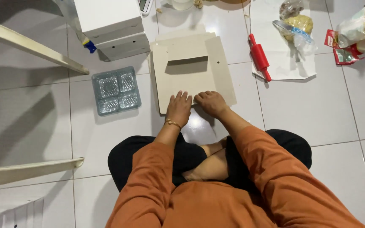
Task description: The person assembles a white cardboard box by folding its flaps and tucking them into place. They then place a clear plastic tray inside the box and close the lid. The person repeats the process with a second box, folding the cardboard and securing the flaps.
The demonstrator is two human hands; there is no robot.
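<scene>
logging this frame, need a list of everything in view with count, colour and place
flat cardboard box blank: one, beige, floor ahead, under both hands
plastic tray: one, clear, four compartments, left of the blank
stacked boxes: two, white, top left
rolling pin: one, red, on white paper, right
dough lump: one, yellow, on the paper
snack packets: red, far right
floor tiles: white
left hand: flat on the blank's near edge, gold bracelet
right hand: pressing the near edge
</scene>
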